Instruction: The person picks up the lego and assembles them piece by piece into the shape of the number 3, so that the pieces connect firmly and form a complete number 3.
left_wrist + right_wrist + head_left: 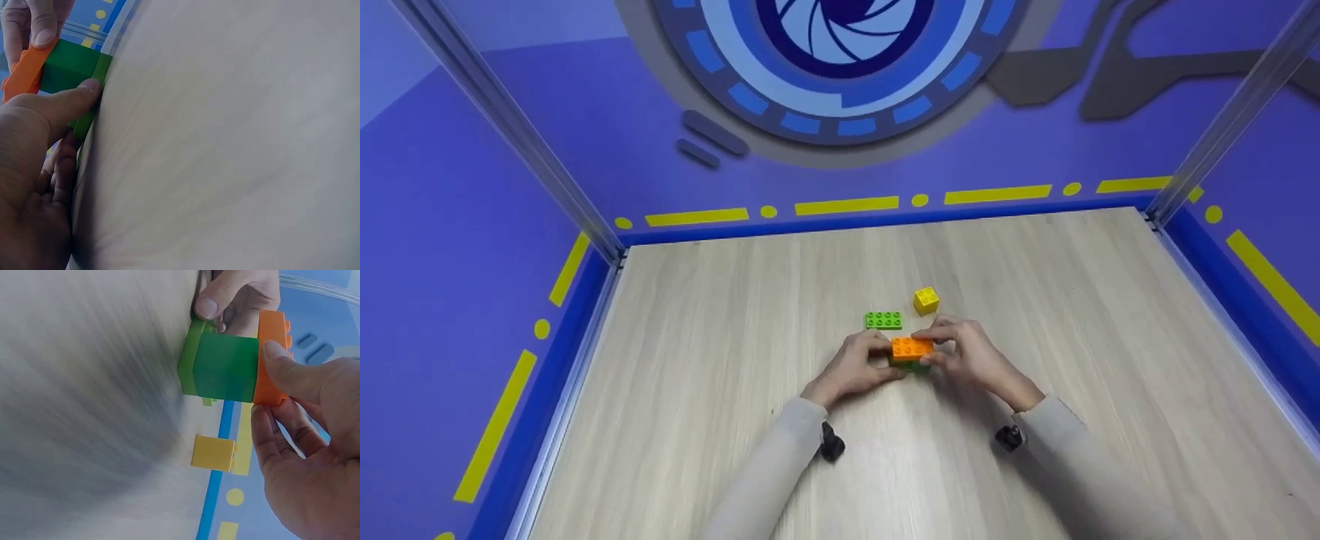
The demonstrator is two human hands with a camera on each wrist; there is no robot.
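Note:
A small stack of toy building bricks stands on the table between both hands. At its bottom is a flat light green brick (188, 363), with a taller dark green brick (225, 368) on it. On top sits an orange brick (911, 349), studs up, its ends reaching past the dark green one in the right wrist view. My left hand (856, 365) holds the light green base low at its left end, thumb in front. With thumb and fingertips, my right hand (971, 356) pinches the orange brick at its right end.
Just behind the stack a flat bright green brick (883, 321) lies studs up. Farther back and to the right stands a yellow brick (926, 301). The wooden table (720, 315) is bordered by a blue back wall (840, 176) and side walls.

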